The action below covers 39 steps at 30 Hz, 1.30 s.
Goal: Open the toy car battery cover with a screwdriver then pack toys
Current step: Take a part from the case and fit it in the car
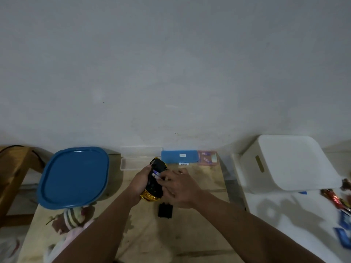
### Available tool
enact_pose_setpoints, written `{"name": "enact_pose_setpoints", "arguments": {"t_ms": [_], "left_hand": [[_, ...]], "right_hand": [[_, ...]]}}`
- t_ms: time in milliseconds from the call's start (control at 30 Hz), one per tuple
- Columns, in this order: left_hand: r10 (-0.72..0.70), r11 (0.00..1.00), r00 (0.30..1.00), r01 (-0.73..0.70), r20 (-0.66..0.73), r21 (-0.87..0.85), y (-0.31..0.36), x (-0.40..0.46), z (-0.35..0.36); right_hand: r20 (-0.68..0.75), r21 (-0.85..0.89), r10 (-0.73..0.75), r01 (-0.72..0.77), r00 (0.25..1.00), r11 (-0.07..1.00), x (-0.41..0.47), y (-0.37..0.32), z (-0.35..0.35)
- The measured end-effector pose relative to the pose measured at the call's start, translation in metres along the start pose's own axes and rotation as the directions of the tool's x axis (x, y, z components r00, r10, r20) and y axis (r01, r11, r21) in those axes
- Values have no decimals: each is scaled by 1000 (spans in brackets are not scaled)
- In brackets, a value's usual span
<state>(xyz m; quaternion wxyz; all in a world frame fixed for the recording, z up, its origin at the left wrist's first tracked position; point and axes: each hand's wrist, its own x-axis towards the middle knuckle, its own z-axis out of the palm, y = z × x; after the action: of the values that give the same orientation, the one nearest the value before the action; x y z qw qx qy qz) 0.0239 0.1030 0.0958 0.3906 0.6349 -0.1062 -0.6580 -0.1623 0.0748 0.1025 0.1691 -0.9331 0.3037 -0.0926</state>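
Observation:
A gold and black toy car (154, 184) is held upside down above the wooden table (190, 234). My left hand (139, 182) grips it from the left side. My right hand (180, 186) has its fingertips on the batteries (156, 174) lying in the car's uncovered underside. A black battery cover (165, 210) lies flat on the table just below the car. No screwdriver is visible.
A blue-lidded container (74, 176) stands at the left, with a plush doll (70, 221) in front of it. A clear case (133, 158), a blue case (180, 156) and a pink battery pack (208, 158) line the wall. A white box (288, 164) sits at the right.

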Motion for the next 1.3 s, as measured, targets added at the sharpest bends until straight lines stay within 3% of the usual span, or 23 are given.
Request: {"name": "enact_pose_setpoints", "arguments": {"t_ms": [67,100,167,233,333,733,967,1067,1167,1300], "left_hand": [[49,998,999,-49,-3,34,15,12,-4],[69,997,998,-69,-12,42,23,16,-5],[100,995,994,-100,-40,5,31,28,-7],[104,993,994,-105,-36,-51,24,41,-8],[99,986,995,-101,-22,-130,-1,54,-10],[116,980,992,-123,-54,-154,-34,66,-20],[135,977,990,-138,-28,-162,-35,51,-22],[163,971,987,-160,6,-176,-30,38,-22],[191,966,981,-182,33,-182,-24,27,-25],[241,957,967,-223,82,-187,-14,3,-24]], "right_hand": [[-96,285,218,-183,971,941,1,15,6],[-149,366,357,-283,922,886,2,25,9],[-112,268,548,-506,829,820,4,53,16],[118,23,621,-627,775,779,4,77,26],[259,-128,621,-611,740,781,5,98,42],[117,-202,599,-571,793,796,4,113,62],[167,-339,598,-524,784,781,2,116,68],[111,-186,628,-604,770,775,-4,110,67],[18,226,713,-698,701,679,-3,92,52],[-21,665,695,-509,719,547,12,50,16]]}}
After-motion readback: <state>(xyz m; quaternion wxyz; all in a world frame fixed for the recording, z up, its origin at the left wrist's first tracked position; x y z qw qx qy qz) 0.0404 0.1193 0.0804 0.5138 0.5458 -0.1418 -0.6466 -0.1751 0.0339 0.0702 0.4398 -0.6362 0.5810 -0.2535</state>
